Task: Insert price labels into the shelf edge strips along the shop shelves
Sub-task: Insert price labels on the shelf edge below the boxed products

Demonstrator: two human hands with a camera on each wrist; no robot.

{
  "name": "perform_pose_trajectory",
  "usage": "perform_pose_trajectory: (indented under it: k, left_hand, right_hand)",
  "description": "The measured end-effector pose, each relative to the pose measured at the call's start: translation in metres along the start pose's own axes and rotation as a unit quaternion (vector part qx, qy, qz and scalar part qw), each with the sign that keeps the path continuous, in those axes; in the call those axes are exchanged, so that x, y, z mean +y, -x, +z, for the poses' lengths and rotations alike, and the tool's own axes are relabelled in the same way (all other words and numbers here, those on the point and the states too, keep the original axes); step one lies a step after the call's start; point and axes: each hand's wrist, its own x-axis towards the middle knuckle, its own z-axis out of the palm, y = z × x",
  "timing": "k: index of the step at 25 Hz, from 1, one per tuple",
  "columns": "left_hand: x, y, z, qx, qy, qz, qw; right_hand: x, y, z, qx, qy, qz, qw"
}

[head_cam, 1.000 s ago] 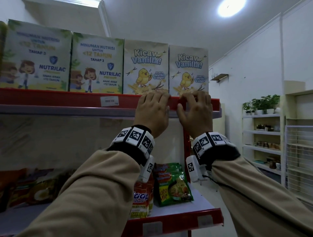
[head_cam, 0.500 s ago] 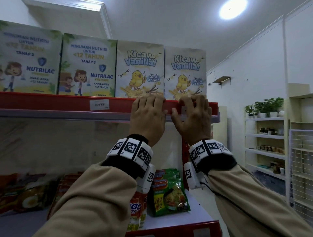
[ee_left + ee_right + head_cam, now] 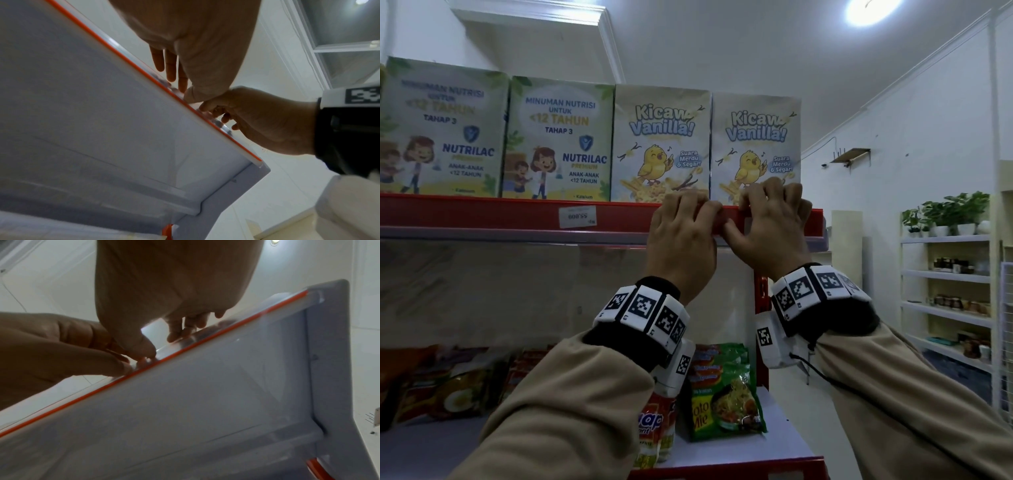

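landmark: the red shelf edge strip (image 3: 517, 216) along the front of the top shelf; everything below is placed against it.
strip axis: it runs level, left to right, in front of me at raised-arm height; its right end stops just beyond my right hand.
my left hand (image 3: 681, 240): laid over the strip's face, fingers bent over its top lip, thumb under the lower edge; it presses rather than pinches, as far as I can judge.
my right hand (image 3: 774, 226): right next to the left on the strip, fingers hooked over the top lip, thumb reaching toward my left hand; whether it nips the label I cannot tell.
label in hand (image 3: 747, 222): only a pale sliver shows on the strip between my two thumbs, the rest is under my fingers; how far it is seated is hidden.
nearer hand: both sit on it, the right covering most of its length.
coming move: I reckon the label needs pushing flat along the strip's length until both long edges catch.
fitted label (image 3: 577, 217): on the strip well left of my hands, white paper, printed upside down.
materials: the strip is glossy hard plastic, with a clear cover lip visible from beneath in the wrist views; the shelf underside (image 3: 102, 129) is smooth grey painted metal.
above the strip: flat cardboard cereal boxes (image 3: 661, 144), upright, right behind my fingers.
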Motion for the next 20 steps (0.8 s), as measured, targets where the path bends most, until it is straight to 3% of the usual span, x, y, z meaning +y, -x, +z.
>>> perform_pose_trajectory:
  k: [6, 12, 17, 20]
  left_hand:
    - [0.001, -0.02, -0.005, -0.043, -0.012, 0.026, 0.999]
    - [0.003, -0.027, -0.005, -0.064, -0.011, 0.024, 0.998]
    - [0.004, -0.025, -0.003, -0.038, 0.037, 0.007, 0.999]
    - [0.003, -0.028, -0.004, -0.043, 0.05, -0.002, 0.998]
  right_hand:
    - [0.009, -0.009, -0.012, -0.073, -0.017, -0.028, 0.997]
    - [0.023, -0.01, -0.031, -0.092, -0.085, -0.095, 0.988]
    - [0.024, -0.01, -0.038, -0.091, -0.1, -0.098, 0.986]
    - [0.018, -0.009, -0.035, -0.115, -0.05, -0.1, 0.987]
